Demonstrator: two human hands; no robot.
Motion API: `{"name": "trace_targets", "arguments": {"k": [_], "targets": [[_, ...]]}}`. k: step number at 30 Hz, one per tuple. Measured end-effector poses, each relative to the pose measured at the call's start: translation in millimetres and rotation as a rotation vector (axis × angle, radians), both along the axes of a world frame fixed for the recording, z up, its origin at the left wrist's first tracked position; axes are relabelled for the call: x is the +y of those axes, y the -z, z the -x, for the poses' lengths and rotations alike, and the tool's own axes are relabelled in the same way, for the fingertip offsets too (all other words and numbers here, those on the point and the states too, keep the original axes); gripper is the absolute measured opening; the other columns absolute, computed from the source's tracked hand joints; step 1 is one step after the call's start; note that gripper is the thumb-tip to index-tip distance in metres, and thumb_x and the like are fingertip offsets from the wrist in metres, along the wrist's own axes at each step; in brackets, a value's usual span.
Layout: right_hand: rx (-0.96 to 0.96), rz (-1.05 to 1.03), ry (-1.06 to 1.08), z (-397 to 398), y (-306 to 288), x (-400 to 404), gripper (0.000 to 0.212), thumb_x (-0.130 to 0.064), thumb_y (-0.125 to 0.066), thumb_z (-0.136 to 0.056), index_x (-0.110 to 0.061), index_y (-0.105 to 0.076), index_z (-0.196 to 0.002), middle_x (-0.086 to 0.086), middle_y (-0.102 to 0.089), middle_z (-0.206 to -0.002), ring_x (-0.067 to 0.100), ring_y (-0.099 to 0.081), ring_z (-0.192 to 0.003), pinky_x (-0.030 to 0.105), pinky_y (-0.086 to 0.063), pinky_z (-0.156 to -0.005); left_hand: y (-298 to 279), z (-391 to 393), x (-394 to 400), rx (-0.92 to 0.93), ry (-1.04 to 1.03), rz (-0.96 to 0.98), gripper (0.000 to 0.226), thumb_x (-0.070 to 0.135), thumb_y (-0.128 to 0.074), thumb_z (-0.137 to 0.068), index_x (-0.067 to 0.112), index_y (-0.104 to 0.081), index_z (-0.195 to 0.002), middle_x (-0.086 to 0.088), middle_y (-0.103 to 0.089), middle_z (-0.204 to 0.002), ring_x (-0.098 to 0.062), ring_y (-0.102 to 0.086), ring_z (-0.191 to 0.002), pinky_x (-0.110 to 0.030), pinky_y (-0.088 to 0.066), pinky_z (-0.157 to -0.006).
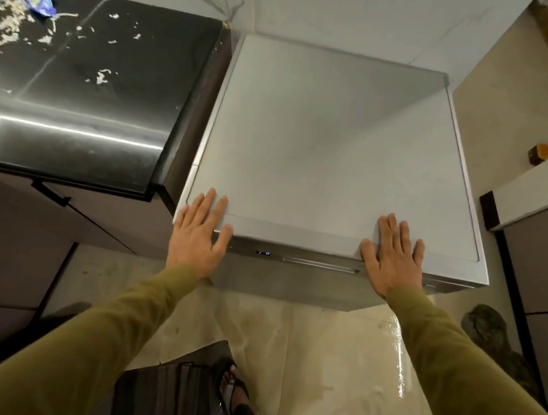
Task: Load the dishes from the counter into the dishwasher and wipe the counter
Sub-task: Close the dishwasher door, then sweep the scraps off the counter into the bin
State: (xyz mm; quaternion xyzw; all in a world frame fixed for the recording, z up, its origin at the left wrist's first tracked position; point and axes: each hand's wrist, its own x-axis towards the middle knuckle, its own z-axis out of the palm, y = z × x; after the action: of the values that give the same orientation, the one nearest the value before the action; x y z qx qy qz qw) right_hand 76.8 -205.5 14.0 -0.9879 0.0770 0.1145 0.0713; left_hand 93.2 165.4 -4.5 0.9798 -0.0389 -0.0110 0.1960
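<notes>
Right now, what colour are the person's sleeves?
Olive green, on both sleeves, seen in the head view.

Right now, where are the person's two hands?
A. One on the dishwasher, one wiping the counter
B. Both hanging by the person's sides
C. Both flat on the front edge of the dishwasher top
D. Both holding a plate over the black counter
C: the left hand and right hand lie with straight fingers on the front edge of the dishwasher top, holding nothing.

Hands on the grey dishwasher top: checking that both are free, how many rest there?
2. The left hand lies flat on the grey dishwasher top at its front left corner; the right hand lies flat at the front right.
</notes>
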Motion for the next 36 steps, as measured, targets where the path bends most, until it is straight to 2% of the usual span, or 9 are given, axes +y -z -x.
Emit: {"name": "trace_targets", "arguments": {"k": [12, 16, 20, 22, 24, 26, 31, 34, 36], "targets": [[-0.035, -0.029, 0.048, 5.6, 1.9, 2.2, 0.075, -0.066, 0.002, -0.09, -0.028, 0.011, -0.155, -0.011, 0.019, -0.162, 0.007, 0.025, -0.146, 0.042, 0.015, -0.12, -0.3, 2.3, -2.6, 0.022, -0.032, 0.098, 0.065, 0.055, -0.026, -0.098, 0.034, -0.014, -0.158, 0.012, -0.003, -0.167, -0.006, 0.006, -0.153, -0.029, 0.012, -0.122], [-0.03, -0.025, 0.102, 4.1, 4.8, 4.8, 0.076, -0.068, 0.003, -0.088, -0.032, 0.01, -0.155, -0.013, 0.015, -0.162, 0.007, 0.021, -0.147, 0.044, 0.011, -0.121, -1.8, 0.9, -0.9, 0.045, -0.047, 0.161, 0.065, 0.054, -0.034, -0.096, 0.037, -0.017, -0.156, 0.016, -0.004, -0.165, -0.004, 0.004, -0.152, -0.03, 0.007, -0.124], [-0.02, -0.109, 0.292, -14.3, -2.4, 29.0, 0.083, -0.065, -0.014, -0.082, -0.028, -0.013, -0.156, -0.01, -0.002, -0.164, 0.014, 0.004, -0.151, 0.047, 0.005, -0.12, -4.7, -2.9, 1.8, 0.083, -0.074, 0.235, 0.062, 0.054, -0.041, -0.093, 0.043, -0.02, -0.151, 0.022, -0.004, -0.163, 0.003, 0.005, -0.151, -0.026, 0.006, -0.124], [0.0, -0.148, 0.294, -29.4, -8.6, 47.1, 0.081, -0.06, -0.028, -0.083, -0.02, -0.024, -0.154, -0.005, -0.011, -0.164, 0.019, -0.004, -0.151, 0.049, 0.0, -0.119, -8.6, -2.8, -0.7, 0.106, -0.11, 0.263, 0.06, 0.053, -0.044, -0.094, 0.045, -0.021, -0.149, 0.026, -0.004, -0.161, 0.006, 0.005, -0.149, -0.021, 0.008, -0.122], [0.019, -0.186, 0.211, -49.2, -12.3, 66.7, 0.072, -0.049, -0.046, -0.093, -0.017, -0.025, -0.154, -0.003, -0.01, -0.164, 0.019, -0.006, -0.151, 0.051, -0.004, -0.119, -15.5, -2.6, -6.5, 0.128, -0.167, 0.307, 0.056, 0.048, -0.049, -0.096, 0.048, -0.024, -0.147, 0.031, -0.004, -0.159, 0.01, 0.003, -0.148, -0.019, 0.009, -0.121], [0.057, -0.201, 0.073, -74.8, -16.1, 91.8, 0.074, -0.042, -0.053, -0.094, -0.016, -0.019, -0.155, -0.003, -0.004, -0.165, 0.017, -0.003, -0.152, 0.052, -0.004, -0.119, -23.5, -5.2, -10.5, 0.152, -0.232, 0.354, 0.054, 0.043, -0.053, -0.097, 0.049, -0.028, -0.145, 0.033, -0.007, -0.157, 0.012, 0.001, -0.147, -0.014, 0.011, -0.118], [0.022, -0.305, -0.233, -121.6, -27.8, 167.0, 0.082, -0.061, -0.029, -0.084, -0.015, -0.03, -0.152, 0.001, -0.017, -0.163, 0.017, -0.017, -0.15, 0.051, -0.008, -0.118, -37.1, -14.0, -10.2, 0.229, -0.341, 0.57, 0.038, 0.033, -0.057, -0.097, 0.039, -0.055, -0.134, 0.027, -0.031, -0.154, 0.005, -0.018, -0.146, -0.019, 0.0, -0.12], [0.052, -0.384, -0.401, -137.2, -35.6, 207.5, 0.073, -0.052, -0.042, -0.095, -0.017, -0.02, -0.155, -0.003, -0.006, -0.163, 0.014, -0.007, -0.151, 0.041, -0.003, -0.121, -44.1, -19.0, -6.0, 0.289, -0.395, 0.717, 0.026, 0.034, -0.059, -0.096, 0.038, -0.066, -0.12, 0.031, -0.042, -0.144, 0.009, -0.027, -0.141, -0.016, -0.008, -0.119], [0.067, -0.414, -0.503, -143.1, -38.4, 233.6, 0.082, -0.063, -0.029, -0.09, -0.019, -0.012, -0.156, -0.006, 0.002, -0.163, 0.012, 0.0, -0.151, 0.034, 0.002, -0.121, -47.4, -19.1, 0.7, 0.297, -0.433, 0.771, 0.026, 0.037, -0.061, -0.093, 0.037, -0.068, -0.118, 0.031, -0.048, -0.138, 0.01, -0.035, -0.136, -0.019, -0.022, -0.119]]}}
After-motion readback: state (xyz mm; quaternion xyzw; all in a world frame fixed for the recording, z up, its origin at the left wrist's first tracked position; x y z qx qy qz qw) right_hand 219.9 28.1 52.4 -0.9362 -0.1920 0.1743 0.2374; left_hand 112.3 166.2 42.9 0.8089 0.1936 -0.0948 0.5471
